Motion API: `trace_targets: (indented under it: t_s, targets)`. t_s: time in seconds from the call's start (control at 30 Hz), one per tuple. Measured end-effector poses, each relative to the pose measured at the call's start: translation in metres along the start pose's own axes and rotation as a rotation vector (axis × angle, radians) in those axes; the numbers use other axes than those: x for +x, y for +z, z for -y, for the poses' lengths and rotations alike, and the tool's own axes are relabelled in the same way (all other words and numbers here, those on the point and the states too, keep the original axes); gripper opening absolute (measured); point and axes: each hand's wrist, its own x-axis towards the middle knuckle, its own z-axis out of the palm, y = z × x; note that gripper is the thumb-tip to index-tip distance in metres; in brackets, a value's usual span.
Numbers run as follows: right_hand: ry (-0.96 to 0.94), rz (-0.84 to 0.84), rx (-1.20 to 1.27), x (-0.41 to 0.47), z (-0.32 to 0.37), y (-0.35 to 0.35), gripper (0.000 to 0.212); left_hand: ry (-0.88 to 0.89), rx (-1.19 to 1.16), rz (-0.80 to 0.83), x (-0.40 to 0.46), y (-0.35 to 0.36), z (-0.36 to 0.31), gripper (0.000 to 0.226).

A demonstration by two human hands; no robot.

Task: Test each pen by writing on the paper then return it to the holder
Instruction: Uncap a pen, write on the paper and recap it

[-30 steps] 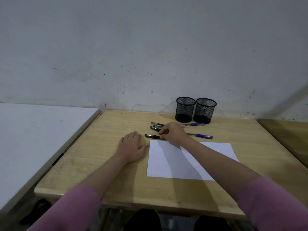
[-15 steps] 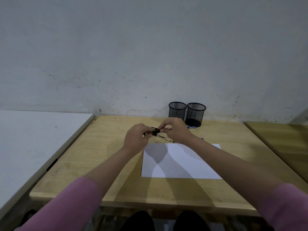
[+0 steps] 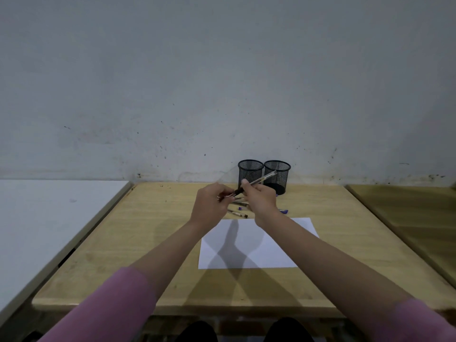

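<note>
Both hands have risen off the wooden table (image 3: pixel 138 243) since a second ago, when the left lay flat beside the sheet and the right reached among the pens. Pink sleeves (image 3: pixel 116 299) cover the upper forearms nearest the camera, and the bare forearms stretch forward over the white paper (image 3: pixel 271 253), casting crossed shadows on it. The left hand (image 3: pixel 209 206) is curled, its fingertips pinching what looks like a dark cap, though that piece is too small to tell for sure. The right hand (image 3: pixel 259 196) is closed around a clear-barrelled pen (image 3: pixel 261 179), held above the far edge of the paper, dark grip end toward the left hand and the other end tilted up to the right.

Beyond the paper, a few loose pens (image 3: pixel 238 214) lie on the table under the hands, one showing a blue end. Farther back from the paper, two black mesh holders (image 3: pixel 249 172) stand side by side against a scuffed pale wall (image 3: pixel 222 82). Left of the paper's table sits a white table (image 3: pixel 49 208); another wooden surface (image 3: pixel 407 213) lies to its right.
</note>
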Motion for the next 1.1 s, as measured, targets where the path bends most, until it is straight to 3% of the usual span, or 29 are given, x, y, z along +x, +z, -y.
trace_targets:
  t_s: [0.17,0.27,0.37,0.57,0.83,0.97,1.1]
  targets:
    - [0.161,-0.011,0.119,0.016,0.006,0.004,0.023,-0.003,0.084,0.068,0.008,0.003,-0.014,0.007]
    - [0.215,-0.242,0.320,0.042,0.016,-0.032,0.022,-0.060,0.093,0.073,0.003,-0.009,-0.006,0.004]
    - [0.162,-0.410,0.296,0.059,0.026,-0.091,0.025,-0.121,0.173,0.055,-0.011,-0.041,0.029,0.004]
    - [0.045,-0.190,0.126,0.034,0.024,-0.083,0.021,-0.318,0.284,0.050,-0.019,-0.057,0.084,0.010]
    - [-0.058,0.055,-0.045,0.003,-0.018,-0.042,0.016,-0.444,0.427,0.110,-0.028,-0.041,0.108,0.016]
    - [-0.066,0.102,-0.123,0.002,-0.035,-0.024,0.016,-0.377,0.442,0.113,-0.033,-0.040,0.113,0.028]
    - [-0.078,0.142,-0.131,0.004,-0.049,-0.004,0.014,-0.163,0.342,0.203,-0.047,-0.043,0.095,0.045]
